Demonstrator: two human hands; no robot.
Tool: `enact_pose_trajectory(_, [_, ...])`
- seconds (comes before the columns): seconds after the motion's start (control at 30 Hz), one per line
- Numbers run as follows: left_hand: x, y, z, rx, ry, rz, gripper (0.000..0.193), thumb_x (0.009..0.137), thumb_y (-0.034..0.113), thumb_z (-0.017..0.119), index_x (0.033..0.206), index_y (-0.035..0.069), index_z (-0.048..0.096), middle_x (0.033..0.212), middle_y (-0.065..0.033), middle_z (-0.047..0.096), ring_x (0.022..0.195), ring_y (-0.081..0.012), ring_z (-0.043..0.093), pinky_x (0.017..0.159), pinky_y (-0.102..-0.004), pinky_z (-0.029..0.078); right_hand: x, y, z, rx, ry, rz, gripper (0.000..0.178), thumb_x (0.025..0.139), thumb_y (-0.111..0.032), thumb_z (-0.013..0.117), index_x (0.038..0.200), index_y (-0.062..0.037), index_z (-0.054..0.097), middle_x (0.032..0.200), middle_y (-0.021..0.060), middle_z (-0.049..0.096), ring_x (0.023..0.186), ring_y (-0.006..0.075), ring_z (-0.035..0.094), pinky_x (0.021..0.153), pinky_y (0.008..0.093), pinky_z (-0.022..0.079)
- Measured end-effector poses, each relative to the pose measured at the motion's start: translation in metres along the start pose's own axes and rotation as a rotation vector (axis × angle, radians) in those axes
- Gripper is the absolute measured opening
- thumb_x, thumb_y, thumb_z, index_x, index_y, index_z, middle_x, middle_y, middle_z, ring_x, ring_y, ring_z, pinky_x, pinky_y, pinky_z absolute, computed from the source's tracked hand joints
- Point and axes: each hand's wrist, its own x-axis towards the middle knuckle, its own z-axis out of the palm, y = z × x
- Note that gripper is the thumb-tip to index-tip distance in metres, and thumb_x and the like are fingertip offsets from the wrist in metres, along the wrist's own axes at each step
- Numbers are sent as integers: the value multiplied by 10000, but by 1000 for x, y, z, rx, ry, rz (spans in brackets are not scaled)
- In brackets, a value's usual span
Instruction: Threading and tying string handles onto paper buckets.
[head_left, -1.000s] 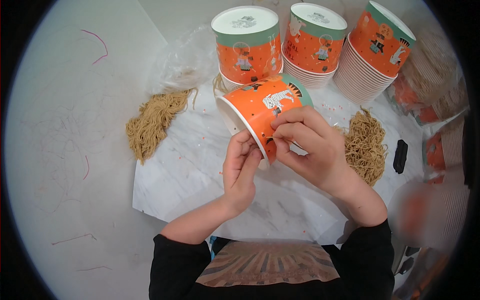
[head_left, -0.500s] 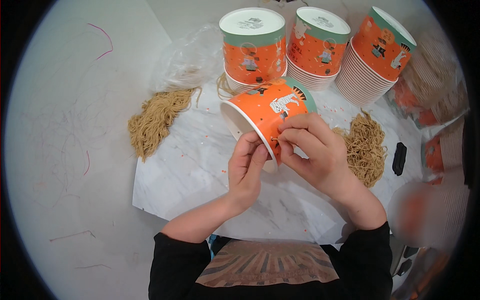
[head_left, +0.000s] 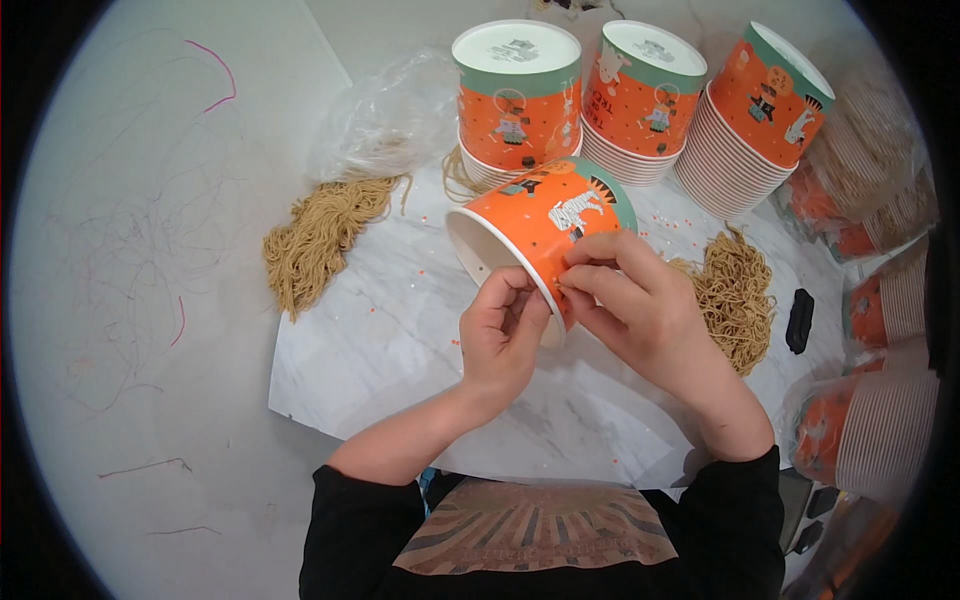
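Note:
An orange paper bucket [head_left: 530, 228] with a green band round its base is tilted on its side above the table, its white-rimmed mouth facing lower left. My left hand [head_left: 500, 335] grips the near rim, fingers reaching into the mouth and thumb close to the edge. Against the printed wall just behind that rim, my right hand [head_left: 645, 310] is closed in a pinch. Between its fingertips shows a tiny tan end of cord [head_left: 558, 284] at the wall; most of it is hidden. Any cord inside the bucket is out of sight.
Bundles of tan cord lie at left [head_left: 325, 235] and right [head_left: 738, 300] on the marbled table [head_left: 400, 370]. Upside-down bucket stacks [head_left: 520, 120] stand at the back. Behind the left bundle is a clear plastic bag [head_left: 385, 115]. A black object [head_left: 799, 320] and bagged buckets [head_left: 865, 435] are at right.
The right fingertips have closed in against the bucket wall, and less of the tan cord end shows. The left hand keeps its hold on the rim. The whole view has shifted slightly.

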Motion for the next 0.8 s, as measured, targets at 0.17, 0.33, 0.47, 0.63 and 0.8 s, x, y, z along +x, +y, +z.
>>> enact_pose_trajectory(0.17, [1, -2, -3, 105, 29, 37, 80, 1039, 21, 527, 1102, -19, 557, 1033, -59, 690, 927, -81, 658, 831, -243, 531, 1, 2, -20, -166, -250, 36, 184, 787, -26, 780, 928, -60, 666, 973, 42, 655, 778, 217, 695, 602, 325, 549])
enact_pose_trajectory(0.33, [2, -6, -1, 179, 108, 80, 43, 1017, 20, 528, 1045, -2, 552, 934, -27, 653, 825, -73, 636, 741, -237, 519, 2, 4, -30, -234, -241, 153, 164, 808, -29, 760, 932, -78, 664, 865, 49, 651, 698, 194, 686, 597, 305, 537])
enact_pose_trajectory(0.47, [0, -14, -9, 343, 150, 239, 28, 1000, 14, 543, 1017, 8, 564, 867, -22, 616, 741, -79, 595, 673, -237, 492, 7, -7, -40, 57, -240, 502, 134, 866, -43, 728, 963, -39, 635, 848, 73, 695, 712, 194, 716, 618, 294, 550])
enact_pose_trajectory(0.63, [-4, 5, -9, 663, 156, 463, 74, 881, 7, 630, 938, 42, 599, 863, -43, 608, 744, -156, 579, 695, -281, 470, 4, -8, -33, 696, -46, 685, 126, 948, -9, 668, 1070, 23, 655, 955, 76, 747, 836, 116, 730, 751, 247, 576])
enact_pose_trajectory(0.8, [3, 30, -14, 958, 83, 828, 91, 850, 62, 649, 935, 64, 617, 955, -81, 617, 890, -235, 588, 807, -341, 466, 7, -11, -37, 1049, -4, 756, 224, 957, -7, 669, 1172, 56, 656, 1071, 86, 728, 912, 115, 716, 868, 246, 573])
